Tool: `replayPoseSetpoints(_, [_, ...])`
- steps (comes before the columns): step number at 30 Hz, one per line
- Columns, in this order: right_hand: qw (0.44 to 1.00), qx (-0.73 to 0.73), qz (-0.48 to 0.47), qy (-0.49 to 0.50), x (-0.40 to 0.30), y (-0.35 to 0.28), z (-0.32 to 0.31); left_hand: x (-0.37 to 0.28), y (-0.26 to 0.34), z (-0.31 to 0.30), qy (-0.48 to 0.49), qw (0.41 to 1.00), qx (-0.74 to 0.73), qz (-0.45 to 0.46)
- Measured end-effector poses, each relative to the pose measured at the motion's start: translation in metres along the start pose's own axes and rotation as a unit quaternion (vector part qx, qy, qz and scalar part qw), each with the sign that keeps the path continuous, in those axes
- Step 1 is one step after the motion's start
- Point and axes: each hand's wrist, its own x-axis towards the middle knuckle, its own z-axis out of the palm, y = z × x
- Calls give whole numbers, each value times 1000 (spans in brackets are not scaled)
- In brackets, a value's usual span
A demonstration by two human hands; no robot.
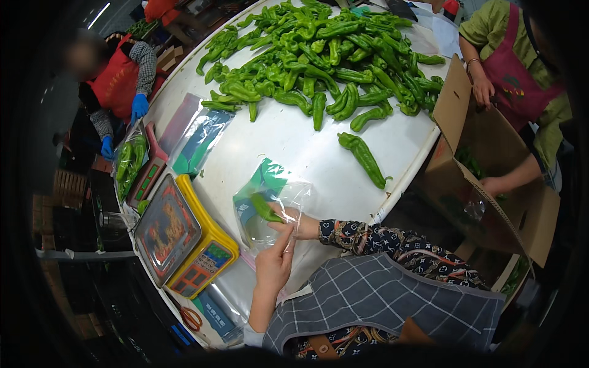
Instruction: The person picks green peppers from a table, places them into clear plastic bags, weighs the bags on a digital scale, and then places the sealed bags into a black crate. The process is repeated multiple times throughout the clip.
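My right hand [294,221] reaches inside a clear plastic bag [248,225] with a green and blue print, its fingers around a green pepper [264,208]. My left hand [273,264] is just below, thumb and index finger at the bag's edge, seemingly pinching the film. The bag lies over the white table [317,156]. A single wrinkled green pepper [364,158] lies on the table beyond, towards the right edge. Farther off spreads a large heap of green peppers [322,60].
A yellow digital scale [202,239] stands left, with flat bags [198,133] beyond it and scissors [191,318] nearer. A gloved co-worker [117,87] holds a bag of peppers [131,158] at a red scale. Another person [515,69] reaches into a cardboard box [448,103] at right.
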Motion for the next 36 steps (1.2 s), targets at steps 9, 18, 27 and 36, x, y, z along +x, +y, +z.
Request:
replayPoseSetpoints(9, [946,-278,-134,97,27,44,-1,1,-3,-1,4,998,37,-42])
replayPoseSetpoints(18, [898,-373,64,226,-24,-24,-141,2,-11,-9,84,995,20,-44])
replayPoseSetpoints(27, [866,-374,259,208,-12,29,-180,0,-12,-9,82,996,10,-42])
replayPoseSetpoints(36, [803,515,59,294,-51,-11,-192,5,-2,-12,101,993,-38,-43])
